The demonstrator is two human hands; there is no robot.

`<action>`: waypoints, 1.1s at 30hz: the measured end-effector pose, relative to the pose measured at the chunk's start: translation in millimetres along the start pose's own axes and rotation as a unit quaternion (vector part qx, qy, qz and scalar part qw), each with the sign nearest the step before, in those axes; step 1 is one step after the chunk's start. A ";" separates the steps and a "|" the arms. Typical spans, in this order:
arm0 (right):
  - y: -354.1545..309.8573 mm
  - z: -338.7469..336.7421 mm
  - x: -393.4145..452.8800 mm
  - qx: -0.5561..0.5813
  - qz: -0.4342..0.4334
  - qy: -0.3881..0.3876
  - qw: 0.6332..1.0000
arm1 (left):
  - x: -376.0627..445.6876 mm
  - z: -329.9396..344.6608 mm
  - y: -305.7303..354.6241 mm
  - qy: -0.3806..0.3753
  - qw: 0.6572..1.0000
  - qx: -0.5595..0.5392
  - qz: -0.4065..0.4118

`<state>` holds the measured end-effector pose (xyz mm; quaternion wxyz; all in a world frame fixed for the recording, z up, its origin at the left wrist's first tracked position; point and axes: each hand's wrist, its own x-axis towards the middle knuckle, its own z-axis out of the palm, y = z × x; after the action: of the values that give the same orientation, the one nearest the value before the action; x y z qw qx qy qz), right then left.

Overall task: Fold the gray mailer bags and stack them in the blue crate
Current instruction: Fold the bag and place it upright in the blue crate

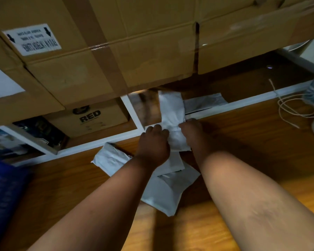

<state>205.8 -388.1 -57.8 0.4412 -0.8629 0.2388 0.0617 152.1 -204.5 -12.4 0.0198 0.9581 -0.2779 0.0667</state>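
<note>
Progress seems to be at the middle, as I judge it; both hands work on one gray mailer bag (172, 120), and the blue crate (5, 192) at the left edge shows only its wall, so I cannot tell if any bag is stacked inside. The left hand (153, 144) and the right hand (193, 131) have the fingers curled on the two sides of this bag and pinch it, above the wooden floor (261, 142); the bag is pale gray, wrinkled, narrow and long, as if already folded once lengthwise. Under the forearms several more mailer bags (163, 187) lie loose and overlapping on the floor, not yet folded, near the cardboard boxes (98, 51); these are left to do.
</note>
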 end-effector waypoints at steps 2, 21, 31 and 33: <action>8.0 5.4 -10.7 0.049 -0.004 -0.022 0.999 | -0.9 -7.2 -2.7 0.027 1.000 -0.004 0.013; 10.2 -5.7 -22.0 -0.244 -0.224 -0.035 0.943 | -60.2 38.4 -41.4 -0.093 0.992 0.050 0.071; -8.6 8.1 68.2 -0.403 -0.167 -0.022 0.900 | -2.5 83.5 -16.5 -0.063 0.998 -0.006 -0.003; -14.2 7.6 76.0 -0.399 -0.145 -0.047 0.904 | -9.8 96.5 -18.4 -0.049 0.999 -0.015 -0.006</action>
<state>279.9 -402.2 -76.0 0.0749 -0.9879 0.0453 0.1278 165.0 -191.0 -109.4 0.0213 0.9614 -0.2739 0.0155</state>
